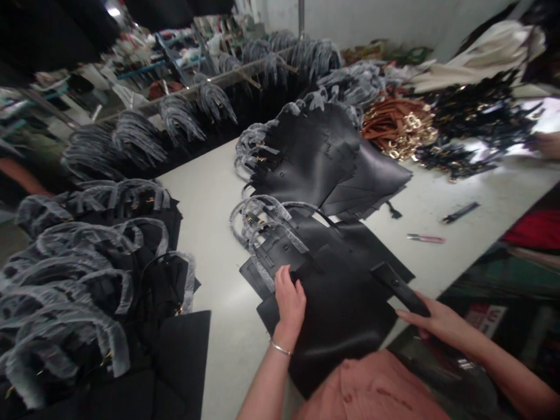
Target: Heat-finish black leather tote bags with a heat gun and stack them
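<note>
In the head view, my left hand (pixel 289 300) rests on a black leather bag panel (pixel 345 309), its fingers together and bent around a dark edge near the thumb. A bracelet circles that wrist. To the right, my right hand (pixel 431 319) is closed around a black leather strap (pixel 400 289) with a snap-like stud, held over the panel's right side. Just beyond the left hand, bag handles (pixel 262 219) wrapped in clear plastic rise from black panels beneath. Further back lies a fanned stack of black leather panels (pixel 310 151).
Black bags with plastic-wrapped handles (pixel 87 274) crowd the left. On the white table (pixel 223 291), a pink-handled tool (pixel 426 238) and a short black strap (pixel 461 213) lie right. Brown straps with gold buckles (pixel 398 125) and black straps (pixel 476 122) are heaped behind. Another person's hand (pixel 546 144) appears far right.
</note>
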Demonstrator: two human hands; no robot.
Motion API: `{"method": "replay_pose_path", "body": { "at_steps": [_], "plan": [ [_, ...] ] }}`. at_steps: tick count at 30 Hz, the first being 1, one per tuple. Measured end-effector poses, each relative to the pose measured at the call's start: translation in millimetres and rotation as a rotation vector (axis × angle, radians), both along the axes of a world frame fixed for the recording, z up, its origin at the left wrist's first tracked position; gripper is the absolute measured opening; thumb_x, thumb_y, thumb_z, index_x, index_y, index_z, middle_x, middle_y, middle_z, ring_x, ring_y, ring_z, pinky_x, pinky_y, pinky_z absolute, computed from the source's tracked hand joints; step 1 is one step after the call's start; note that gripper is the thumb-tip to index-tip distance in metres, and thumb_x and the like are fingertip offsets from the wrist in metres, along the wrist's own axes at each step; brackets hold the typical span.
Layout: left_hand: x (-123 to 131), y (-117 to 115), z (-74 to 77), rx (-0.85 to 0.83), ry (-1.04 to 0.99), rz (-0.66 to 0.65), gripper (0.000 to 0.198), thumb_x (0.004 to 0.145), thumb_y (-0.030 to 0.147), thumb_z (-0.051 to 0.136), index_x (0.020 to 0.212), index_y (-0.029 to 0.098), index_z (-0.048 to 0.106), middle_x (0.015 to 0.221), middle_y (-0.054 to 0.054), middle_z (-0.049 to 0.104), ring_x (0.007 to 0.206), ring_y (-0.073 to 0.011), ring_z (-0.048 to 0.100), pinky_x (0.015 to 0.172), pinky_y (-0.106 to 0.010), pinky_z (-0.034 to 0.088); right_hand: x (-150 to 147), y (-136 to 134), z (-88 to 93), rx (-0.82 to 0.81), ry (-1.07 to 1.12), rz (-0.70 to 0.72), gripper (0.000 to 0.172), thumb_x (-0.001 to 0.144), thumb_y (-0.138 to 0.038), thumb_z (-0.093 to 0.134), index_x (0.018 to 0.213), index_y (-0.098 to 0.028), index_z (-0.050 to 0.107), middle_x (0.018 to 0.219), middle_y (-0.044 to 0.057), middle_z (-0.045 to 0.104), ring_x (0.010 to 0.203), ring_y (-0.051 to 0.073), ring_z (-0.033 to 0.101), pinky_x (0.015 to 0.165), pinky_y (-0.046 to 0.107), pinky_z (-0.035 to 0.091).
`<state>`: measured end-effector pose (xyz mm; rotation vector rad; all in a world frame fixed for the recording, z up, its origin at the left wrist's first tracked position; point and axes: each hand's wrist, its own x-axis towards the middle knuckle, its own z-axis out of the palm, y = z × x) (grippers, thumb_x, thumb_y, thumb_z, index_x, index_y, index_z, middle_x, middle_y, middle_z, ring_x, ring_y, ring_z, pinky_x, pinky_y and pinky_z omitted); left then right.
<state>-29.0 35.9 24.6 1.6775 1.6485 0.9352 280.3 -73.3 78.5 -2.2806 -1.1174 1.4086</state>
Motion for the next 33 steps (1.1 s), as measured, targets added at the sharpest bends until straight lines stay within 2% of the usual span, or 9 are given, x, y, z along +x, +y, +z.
{"method": "replay_pose_path", "body": {
  "at_steps": [4, 6, 9, 12, 15, 19, 26, 30, 33],
  "plan": [
    [35, 22, -0.7, -0.094, 0.006, -0.183, 0.043, 0.084, 0.012, 0.049, 0.126, 0.016, 0.041, 0.128, -0.015, 0.043, 0.083, -0.0144, 0.062, 0.083, -0.032, 0.050, 12, -24, -10.6, 0.015, 0.009, -0.139, 0.057, 0.077, -0.060, 0.056, 0.110, -0.012, 0.056, 0.042, -0.003, 0.055, 0.042, 0.018, 0.056, 0.044, 0.026, 0.041],
    [50, 31, -8.2, -0.206, 0.063, -0.152, 0.052, 0.082, 0.018, 0.058, 0.129, 0.013, 0.037, 0.126, -0.017, 0.043, 0.075, -0.0139, 0.063, 0.078, -0.031, 0.051, 15, -34, -14.9, 0.013, 0.036, -0.179, 0.057, 0.077, -0.059, 0.058, 0.111, -0.013, 0.056, 0.043, -0.003, 0.057, 0.041, 0.017, 0.056, 0.043, 0.025, 0.041],
    [62, 40, -18.2, -0.288, 0.255, -0.052, 0.061, 0.076, 0.029, 0.068, 0.127, 0.014, 0.038, 0.119, -0.016, 0.048, 0.087, -0.0226, 0.063, 0.077, -0.034, 0.050, 11, -38, -18.3, 0.001, 0.096, -0.177, 0.062, 0.074, -0.057, 0.065, 0.119, -0.016, 0.054, 0.046, -0.003, 0.058, 0.040, 0.017, 0.057, 0.039, 0.023, 0.039],
    [62, 44, -22.3, -0.284, 0.368, -0.030, 0.060, 0.074, 0.034, 0.071, 0.122, 0.016, 0.040, 0.114, -0.013, 0.052, 0.099, -0.0274, 0.061, 0.080, -0.035, 0.048, -2, -21, -20.4, 0.001, 0.193, -0.159, 0.065, 0.072, -0.053, 0.069, 0.124, -0.017, 0.052, 0.053, -0.002, 0.062, 0.037, 0.014, 0.055, 0.036, 0.021, 0.038],
    [60, 47, -23.7, -0.304, 0.389, -0.044, 0.062, 0.073, 0.037, 0.073, 0.121, 0.016, 0.040, 0.115, -0.013, 0.053, 0.102, -0.0272, 0.060, 0.080, -0.035, 0.047, -14, 11, -24.4, 0.012, 0.268, -0.189, 0.069, 0.072, -0.049, 0.071, 0.128, -0.015, 0.049, 0.049, -0.005, 0.057, 0.033, 0.011, 0.050, 0.033, 0.020, 0.035],
    [59, 48, -25.7, -0.313, 0.383, -0.053, 0.063, 0.071, 0.036, 0.074, 0.120, 0.017, 0.039, 0.117, -0.013, 0.053, 0.105, -0.0267, 0.059, 0.081, -0.034, 0.047, -12, 41, -26.2, 0.082, 0.274, -0.232, 0.074, 0.077, -0.049, 0.067, 0.138, -0.020, 0.035, 0.048, -0.008, 0.052, 0.036, 0.012, 0.051, 0.035, 0.019, 0.038],
    [61, 48, -23.1, -0.325, 0.383, -0.024, 0.061, 0.070, 0.036, 0.076, 0.117, 0.016, 0.043, 0.115, -0.013, 0.054, 0.102, -0.0257, 0.060, 0.081, -0.032, 0.046, 3, 21, -19.6, 0.002, 0.400, -0.125, 0.056, 0.074, -0.051, 0.069, 0.114, -0.015, 0.055, 0.040, -0.008, 0.047, 0.029, 0.011, 0.043, 0.029, 0.020, 0.034],
    [60, 49, -22.8, -0.332, 0.402, -0.045, 0.057, 0.069, 0.038, 0.076, 0.113, 0.017, 0.045, 0.114, -0.012, 0.054, 0.102, -0.0252, 0.059, 0.080, -0.032, 0.046, -8, 33, -20.1, 0.085, 0.307, -0.202, 0.069, 0.078, -0.048, 0.066, 0.136, -0.023, 0.039, 0.052, -0.008, 0.053, 0.035, 0.011, 0.050, 0.034, 0.020, 0.039],
    [58, 49, -24.9, -0.308, 0.325, -0.024, 0.055, 0.066, 0.034, 0.079, 0.109, 0.018, 0.048, 0.111, -0.009, 0.055, 0.100, -0.0235, 0.059, 0.081, -0.031, 0.045, -11, 37, -15.3, 0.126, 0.260, -0.228, 0.074, 0.079, -0.047, 0.065, 0.142, -0.025, 0.032, 0.053, -0.008, 0.053, 0.038, 0.011, 0.053, 0.036, 0.019, 0.041]
  ]
}}
